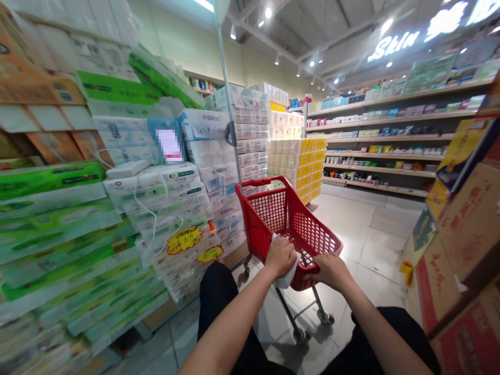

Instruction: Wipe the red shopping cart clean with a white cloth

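A red plastic shopping cart (269,208) on grey metal legs stands just in front of me, its basket walls full of small square holes. My left hand (282,256) is closed on a white cloth (287,278) and presses it against the near rim of the basket; part of the cloth hangs down outside. On the right of that rim my right hand (330,268) is curled over the edge, fingers wrapped round the red plastic. A thin metal pole (228,99) rises from the cart's far left corner.
Stacked tissue packs (70,224) form a wall on the left, with a white power strip (128,169), cables and yellow price tags (185,240). Cardboard boxes (449,250) line the right. Beyond the tiled floor (363,229) are long shelves (375,166) of goods.
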Tool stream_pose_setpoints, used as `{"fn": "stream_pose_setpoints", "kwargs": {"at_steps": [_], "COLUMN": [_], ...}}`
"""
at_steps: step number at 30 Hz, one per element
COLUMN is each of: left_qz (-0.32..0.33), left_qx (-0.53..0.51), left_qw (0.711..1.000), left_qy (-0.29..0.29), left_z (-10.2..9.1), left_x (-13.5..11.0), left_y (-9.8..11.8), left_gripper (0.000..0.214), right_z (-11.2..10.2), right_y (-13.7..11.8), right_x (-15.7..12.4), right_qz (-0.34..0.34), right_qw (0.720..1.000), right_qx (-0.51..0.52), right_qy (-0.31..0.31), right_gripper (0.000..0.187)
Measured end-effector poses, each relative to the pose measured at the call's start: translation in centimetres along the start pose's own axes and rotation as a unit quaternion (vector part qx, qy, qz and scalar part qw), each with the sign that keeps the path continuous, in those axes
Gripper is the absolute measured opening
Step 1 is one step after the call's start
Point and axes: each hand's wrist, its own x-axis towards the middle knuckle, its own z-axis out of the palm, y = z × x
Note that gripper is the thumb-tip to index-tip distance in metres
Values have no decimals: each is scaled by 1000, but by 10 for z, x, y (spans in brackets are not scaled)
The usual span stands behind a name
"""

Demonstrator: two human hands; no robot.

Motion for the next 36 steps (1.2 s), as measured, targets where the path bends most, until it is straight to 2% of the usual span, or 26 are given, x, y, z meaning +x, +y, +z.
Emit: {"fn": "stream_pose_setpoints", "kwargs": {"at_steps": [3,6,9,11,14,19,21,24,26,31,36], "left_qz": [-40,-70,-65,-56,-50,36,56,45,34,14,-36], "left_qx": [20,25,25,34,53,64,65,62,63,67,72], "left_qw": [999,996,996,996,996,997,996,997,997,998,997], "left_qy": [23,47,53,54,47,-1,-13,-12,-7,0,18], "left_z": [0,3,12,20,25,10,3,-5,-8,-12,-7], "left_x": [-3,-14,-30,-39,-45,-35,-30,-28,-29,-33,-33], "left_y": [2,17,43,60,69,44,32,19,15,9,20], "left_gripper": [11,11,11,18,25,20,21,25,27,28,26], "right_z": [4,4,3,3,5,10,11,8,5,0,6], "right_y": [-12,-22,-27,-29,-34,-47,-49,-44,-36,-22,-33], "right_x": [2,1,-1,-2,-4,-7,-9,-12,-15,-24,-26], "right_qz": [15,33,55,61,59,69,41,-28,-48,-22,-9], "right_qw": [1000,999,998,997,996,992,994,995,994,994,993], "right_qx": [-9,-17,-29,-34,-35,-28,-12,22,29,-14,-34], "right_qy": [10,17,17,26,54,97,103,96,90,103,114], "right_gripper": [46,39,22,11,9,4,9,16,15,27,25]}}
